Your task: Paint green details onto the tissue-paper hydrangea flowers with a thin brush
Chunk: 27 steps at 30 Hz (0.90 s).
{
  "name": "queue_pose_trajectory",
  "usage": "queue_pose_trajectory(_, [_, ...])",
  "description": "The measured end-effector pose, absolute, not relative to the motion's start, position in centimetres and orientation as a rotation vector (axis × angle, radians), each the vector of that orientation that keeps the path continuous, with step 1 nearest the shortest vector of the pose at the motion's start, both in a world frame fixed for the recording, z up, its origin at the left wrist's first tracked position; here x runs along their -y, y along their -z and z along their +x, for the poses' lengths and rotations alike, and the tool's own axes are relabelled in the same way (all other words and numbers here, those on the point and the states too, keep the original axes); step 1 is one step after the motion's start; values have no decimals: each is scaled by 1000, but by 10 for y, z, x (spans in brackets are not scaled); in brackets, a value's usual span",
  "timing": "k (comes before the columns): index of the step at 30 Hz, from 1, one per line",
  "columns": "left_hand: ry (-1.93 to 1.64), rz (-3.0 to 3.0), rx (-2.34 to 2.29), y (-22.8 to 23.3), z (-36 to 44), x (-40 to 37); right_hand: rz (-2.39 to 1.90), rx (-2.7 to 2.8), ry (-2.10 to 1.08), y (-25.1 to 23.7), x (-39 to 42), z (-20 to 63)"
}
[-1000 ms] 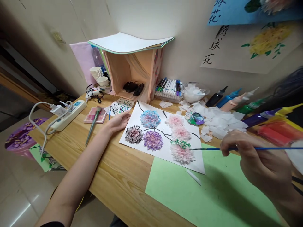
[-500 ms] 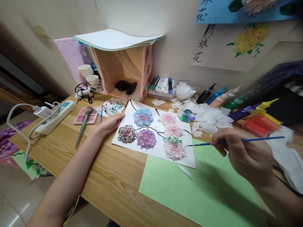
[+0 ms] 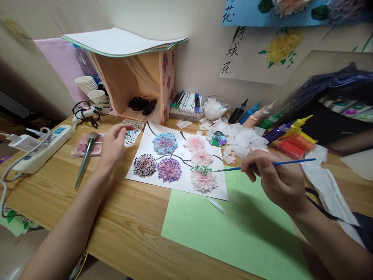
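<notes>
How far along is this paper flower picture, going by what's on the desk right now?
Done: the white sheet carries black branches and seven tissue flowers, blue, black, purple and pinks. In hand: the right hand holds a thin brush, tip by the green squiggle above the lowest pink flower. The left hand hovers open beside the sheet. Left: only that one green patch shows; the tissue squares lie unused.

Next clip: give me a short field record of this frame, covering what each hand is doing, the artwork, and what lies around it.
left hand: open, raised just above the desk beside the white sheet's left edge, holding nothing
right hand: grips a thin blue paintbrush, tip at the green squiggle
white sheet: six tissue flowers in blue, black, purple and pink
green paper: under the sheet's lower right corner
nearby: paint bottles, marker tray, power strip
</notes>
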<state>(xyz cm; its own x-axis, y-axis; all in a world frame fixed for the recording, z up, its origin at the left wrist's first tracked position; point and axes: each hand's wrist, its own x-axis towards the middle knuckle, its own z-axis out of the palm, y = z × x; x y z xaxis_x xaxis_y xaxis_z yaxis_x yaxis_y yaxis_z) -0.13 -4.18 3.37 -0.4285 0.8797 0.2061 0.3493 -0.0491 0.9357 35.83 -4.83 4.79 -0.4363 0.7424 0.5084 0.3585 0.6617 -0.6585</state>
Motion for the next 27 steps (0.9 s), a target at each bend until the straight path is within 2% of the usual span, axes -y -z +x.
queue_pose_trajectory(2, [-1735,1749,-1746,-47,25,62,-864,2029,-611,-48,48,359])
queue_pose_trajectory(3, [-1733,1977,-1647,-49,41,74,-872,2019,-623,-47,47,359])
queue_pose_trajectory(6, [-1202,2794,-874,-40,94,105,-906,1983,-651,-46,46,359])
queue_pose_trajectory(8, [-907,3107,-547,-22,123,117,-929,1960,-669,-44,46,358])
queue_pose_trajectory(10, [-780,3158,-446,-2,142,123,-937,1951,-691,-42,46,356])
queue_pose_trajectory(14, [-725,3103,-548,21,152,124,-941,1941,-752,-38,42,354])
queue_pose_trajectory(20, [-705,2934,-680,25,146,122,-985,1824,-907,-35,35,352])
queue_pose_trajectory(27, [-706,2819,-687,30,147,121,-1000,1863,-949,-28,38,350])
